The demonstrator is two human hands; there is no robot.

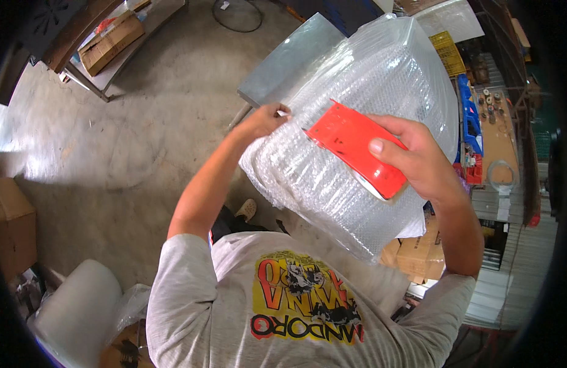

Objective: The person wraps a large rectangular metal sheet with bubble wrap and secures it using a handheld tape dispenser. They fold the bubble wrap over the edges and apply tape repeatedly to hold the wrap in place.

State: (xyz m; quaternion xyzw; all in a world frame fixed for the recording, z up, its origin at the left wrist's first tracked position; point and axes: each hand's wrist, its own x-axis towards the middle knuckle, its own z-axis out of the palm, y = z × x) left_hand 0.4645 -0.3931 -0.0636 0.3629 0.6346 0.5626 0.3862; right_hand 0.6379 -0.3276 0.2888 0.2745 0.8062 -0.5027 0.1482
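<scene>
My right hand (416, 156) is wrapped round a red packing tape dispenser (354, 142), thumb on top. A pale tape roll edge (370, 185) shows beneath its red casing. The dispenser is over a large boxy item covered in clear bubble wrap (332, 190). At the wrap's left edge, my left hand (268, 119) has its fingers curled in a pinch. Something small and whitish shows at those fingertips, too small to name.
A grey metal panel (296, 58) lies beyond the wrapped item. Shelving with blue bins (470, 116) and small parts stands at right. A cardboard box (12, 224) and a large white roll (81, 306) are at left. Cartons (421, 251) sit below the wrapped item.
</scene>
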